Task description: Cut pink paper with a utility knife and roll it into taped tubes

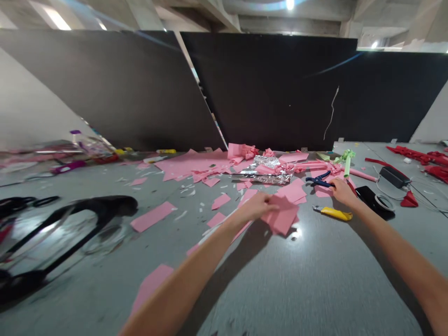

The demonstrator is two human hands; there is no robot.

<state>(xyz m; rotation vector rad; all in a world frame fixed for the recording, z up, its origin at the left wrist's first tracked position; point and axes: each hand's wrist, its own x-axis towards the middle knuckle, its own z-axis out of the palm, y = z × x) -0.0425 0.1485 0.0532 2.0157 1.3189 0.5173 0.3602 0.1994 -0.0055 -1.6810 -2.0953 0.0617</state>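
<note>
My left hand (261, 205) is closed on a small stack of pink paper squares (283, 217), held low over the grey tabletop. To the right, my right hand (343, 190) has its fingers closed around one end of dark blue pliers (319, 179). The pliers lie over a pink sheet, their two arms spread apart. Just below my right hand rests a yellow box cutter (335, 213), its tip pointing left. More pink paper pieces (291, 190) lie beyond the stack.
Pink scraps (154, 217) are scattered across the grey table (315, 280). Crumpled foil (268, 170) lies near the black partition (273, 93). A black phone-like object (373, 201), cables and red paper (436, 161) are at right. A blurred black-framed object (105, 207) stands at left.
</note>
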